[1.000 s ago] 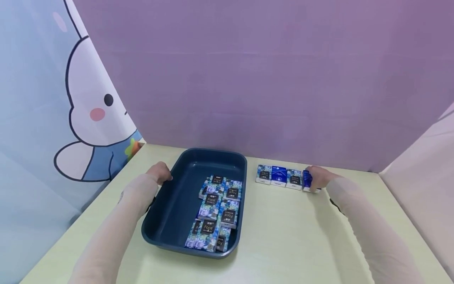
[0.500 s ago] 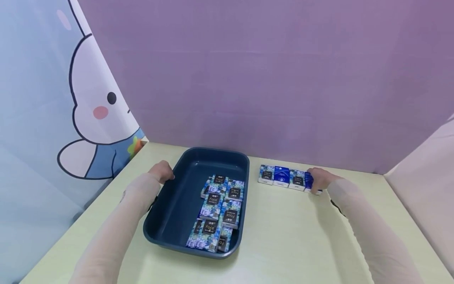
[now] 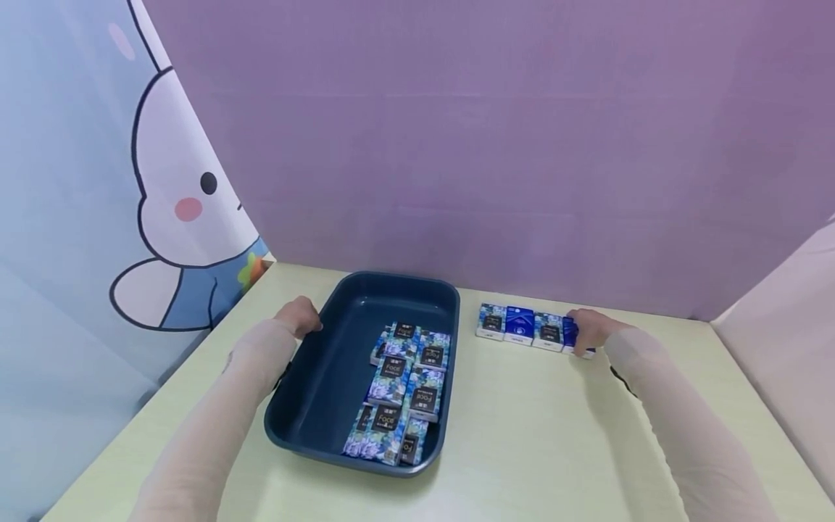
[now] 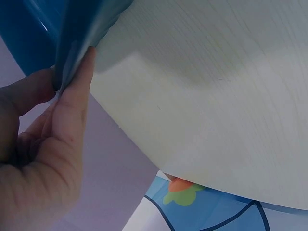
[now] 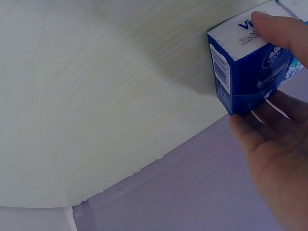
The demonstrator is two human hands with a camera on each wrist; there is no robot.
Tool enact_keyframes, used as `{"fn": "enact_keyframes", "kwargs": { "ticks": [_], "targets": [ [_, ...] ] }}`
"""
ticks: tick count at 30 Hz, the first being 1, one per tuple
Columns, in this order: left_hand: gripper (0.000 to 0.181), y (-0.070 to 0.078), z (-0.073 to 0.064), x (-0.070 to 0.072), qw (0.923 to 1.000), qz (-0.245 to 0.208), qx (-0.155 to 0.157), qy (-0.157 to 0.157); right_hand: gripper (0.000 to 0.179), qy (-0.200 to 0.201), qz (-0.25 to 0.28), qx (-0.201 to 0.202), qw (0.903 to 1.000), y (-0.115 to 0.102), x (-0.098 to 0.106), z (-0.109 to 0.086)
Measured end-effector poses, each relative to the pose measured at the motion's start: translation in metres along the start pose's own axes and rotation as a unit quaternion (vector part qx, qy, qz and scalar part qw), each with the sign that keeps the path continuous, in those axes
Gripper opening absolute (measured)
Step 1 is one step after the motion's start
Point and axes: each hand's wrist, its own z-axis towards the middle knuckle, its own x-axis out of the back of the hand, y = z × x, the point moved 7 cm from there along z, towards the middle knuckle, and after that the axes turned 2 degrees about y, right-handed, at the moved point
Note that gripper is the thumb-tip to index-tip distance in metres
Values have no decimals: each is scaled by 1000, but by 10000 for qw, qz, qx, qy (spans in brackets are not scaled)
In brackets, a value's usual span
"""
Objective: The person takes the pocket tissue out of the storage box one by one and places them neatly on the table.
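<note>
My left hand (image 3: 300, 316) pinches the left rim of a dark blue tray (image 3: 320, 406), its thumb inside and its fingers outside in the left wrist view. Several floral tissue packs (image 3: 389, 377) with black labels lie in the tray's right half, some overlapping. At the back right, my right hand (image 3: 592, 330) holds a blue tissue pack (image 5: 255, 72) with a white side, thumb on the white side and fingers on its far side. That pack ends a row, beside a floral pack (image 3: 548, 331), another blue pack (image 3: 519, 325) and a floral pack (image 3: 491, 321).
The pale wooden table (image 3: 522, 435) meets a purple cloth backdrop (image 3: 489, 145) just behind the row of packs. A cartoon-printed cloth (image 3: 176, 217) hangs on the left, and a white cloth (image 3: 789, 326) on the right.
The head view has shifted slightly. The blue pack in my right hand has come closer against the floral pack to its left. My left hand stays on the tray rim.
</note>
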Motion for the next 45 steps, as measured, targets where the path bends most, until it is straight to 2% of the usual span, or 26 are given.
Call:
{"fn": "enact_keyframes", "kwargs": {
  "ticks": [7,15,22,28,33,37,40,45],
  "targets": [
    [16,0,2,-3,10000,-28,-44,-20,80,-114,39,-194,9997,3,-2,-2],
    [17,0,1,-1,10000,-5,-57,-24,79,-102,171,-197,9996,1,-2,-1],
    [16,5,-1,0,9999,-64,-99,-52,95,-272,405,-501,9976,9,-8,-6],
    [22,1,0,-2,9997,-147,-171,-76,95,-112,276,-186,9994,3,-2,-11],
    [21,0,-1,-3,9997,-136,-206,-72,94,70,137,107,9998,-3,6,-17],
    [22,1,-3,-2,9997,-86,-221,-94,94,106,265,-7,9996,-6,11,-18],
    [20,1,-5,-2,9997,-25,-226,-64,90,79,368,19,9993,-13,15,-18],
    [17,0,-4,-1,9997,-76,-243,13,81,240,298,430,9983,-36,30,-21]
  ]
}}
